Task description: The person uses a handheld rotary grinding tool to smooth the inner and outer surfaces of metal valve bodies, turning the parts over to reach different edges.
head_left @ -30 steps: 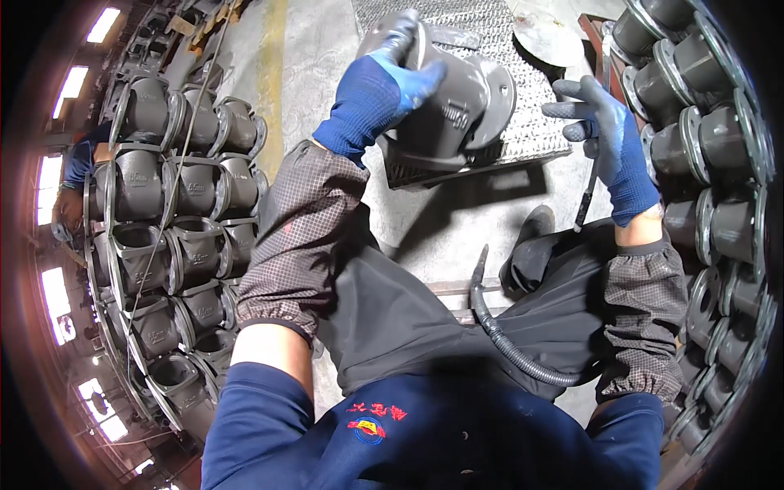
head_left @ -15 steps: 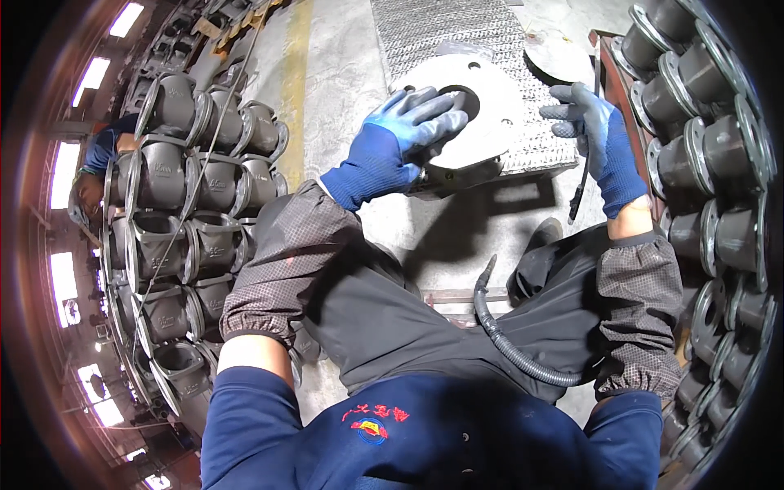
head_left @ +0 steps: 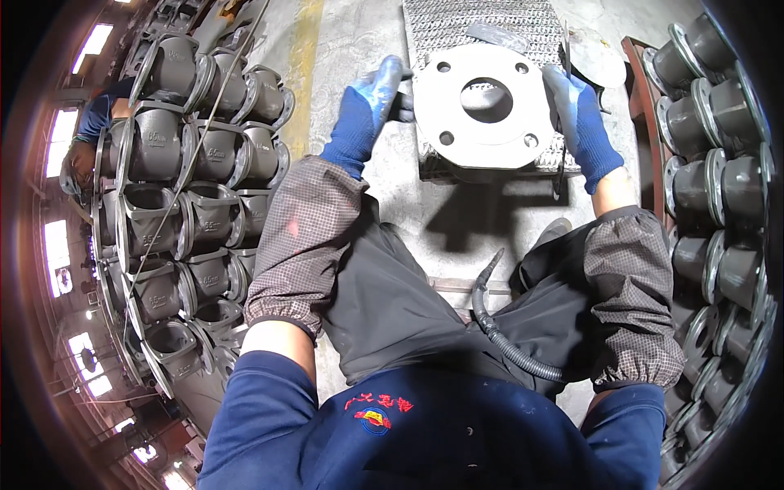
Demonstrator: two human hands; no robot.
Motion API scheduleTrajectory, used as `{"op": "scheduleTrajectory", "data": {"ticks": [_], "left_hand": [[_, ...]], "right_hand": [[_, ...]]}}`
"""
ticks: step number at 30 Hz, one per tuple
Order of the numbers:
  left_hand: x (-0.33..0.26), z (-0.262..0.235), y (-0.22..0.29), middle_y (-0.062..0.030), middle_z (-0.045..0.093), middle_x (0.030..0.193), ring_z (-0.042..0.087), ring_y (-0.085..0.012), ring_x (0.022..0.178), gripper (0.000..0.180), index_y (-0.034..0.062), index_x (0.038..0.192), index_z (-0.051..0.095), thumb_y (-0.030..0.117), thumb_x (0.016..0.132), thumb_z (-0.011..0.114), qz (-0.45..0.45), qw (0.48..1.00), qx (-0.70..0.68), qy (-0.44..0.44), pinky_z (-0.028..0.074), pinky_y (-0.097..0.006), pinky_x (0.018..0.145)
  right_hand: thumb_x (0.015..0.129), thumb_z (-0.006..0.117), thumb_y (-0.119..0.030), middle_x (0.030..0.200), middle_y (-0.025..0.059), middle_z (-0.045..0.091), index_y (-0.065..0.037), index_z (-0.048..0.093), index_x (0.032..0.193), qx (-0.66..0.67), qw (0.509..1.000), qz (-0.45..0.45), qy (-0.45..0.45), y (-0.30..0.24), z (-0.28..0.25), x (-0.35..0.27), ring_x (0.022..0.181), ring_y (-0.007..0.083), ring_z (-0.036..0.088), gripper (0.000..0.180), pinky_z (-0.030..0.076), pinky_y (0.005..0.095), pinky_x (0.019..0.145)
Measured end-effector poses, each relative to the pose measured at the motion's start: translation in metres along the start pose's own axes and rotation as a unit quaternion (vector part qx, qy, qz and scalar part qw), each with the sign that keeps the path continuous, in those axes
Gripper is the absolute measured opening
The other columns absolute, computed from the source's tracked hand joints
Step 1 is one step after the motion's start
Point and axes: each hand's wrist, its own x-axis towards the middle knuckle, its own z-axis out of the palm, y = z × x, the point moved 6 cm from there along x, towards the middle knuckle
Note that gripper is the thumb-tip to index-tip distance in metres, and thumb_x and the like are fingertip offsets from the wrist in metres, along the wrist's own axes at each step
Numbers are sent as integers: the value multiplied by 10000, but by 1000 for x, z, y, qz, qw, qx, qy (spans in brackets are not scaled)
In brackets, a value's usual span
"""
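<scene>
A pale flanged casting [head_left: 445, 90], with a round bore in its middle and smaller bolt holes near its corners, faces up on a bench with a ribbed metal top [head_left: 457, 15]. My left hand [head_left: 371, 106], in a blue and grey glove, is at its left edge, fingers curled against the rim. On the opposite side my right hand [head_left: 576, 106], gloved the same way, grips the right edge with its fingers partly hidden. The casting's underside is out of sight. A thin dark rod [head_left: 562, 167] stands beside my right hand.
Stacked grey flanged valve bodies [head_left: 159, 143] rise on the left, and more flanged bodies [head_left: 690, 126] on the right behind a reddish rail [head_left: 637, 90]. A pale disc [head_left: 603, 65] lies past my right hand. A dark hose [head_left: 506, 347] crosses my lap. Another person [head_left: 94, 122] is at far left.
My left hand has come off the top of the casting to its left edge. My right hand, earlier apart from the casting, is now at its right edge. The casting's face shows more fully.
</scene>
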Motion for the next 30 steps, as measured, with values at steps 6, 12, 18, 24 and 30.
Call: {"op": "scheduleTrajectory", "data": {"ticks": [6, 12, 18, 24, 30], "left_hand": [[16, 11, -10, -158, 634, 1025, 631, -203, 904, 569, -35, 1135, 569, 467, 938, 387, 32, 998, -3, -51, 510, -301, 801], [17, -17, -29, -159, 630, 1025, 641, -194, 882, 517, -28, 1165, 529, 414, 973, 343, -26, 991, -110, -75, 530, -294, 802], [-9, -46, -39, -134, 632, 1011, 631, -186, 887, 415, -22, 1098, 540, 345, 971, 394, 1, 986, -168, 15, 516, -283, 818], [-10, -30, -2, -137, 643, 904, 652, -199, 800, 223, -2, 1074, 564, 110, 926, 439, 304, 915, 265, 26, 527, -284, 685], [-4, 12, 26, -170, 649, 969, 643, -267, 874, 236, -25, 1058, 596, 13, 838, 520, 422, 845, 318, -77, 509, -332, 768]], "right_hand": [[862, 530, -254, 572, -23, 478, -40, 563, 752, 56, 998, -24, 6, -26, 24, -10, 473, 61, 426, 243, 330, 220, 430], [868, 573, -195, 632, -20, 532, 7, 639, 950, 31, 984, -169, -53, -49, 76, -40, 562, 56, 478, 228, 404, 216, 527], [850, 574, -162, 657, 119, 589, 10, 629, 973, -44, 948, -312, -46, -58, 109, -64, 617, 135, 572, 218, 474, 285, 610], [871, 529, -122, 899, 86, 665, 14, 612, 1105, -57, 985, -156, -52, -54, 74, -53, 784, 127, 619, 283, 495, 228, 686], [864, 520, -155, 827, 26, 571, -18, 568, 1136, 7, 982, -174, -67, 39, 37, -3, 727, 98, 563, 308, 484, 239, 665]]}}
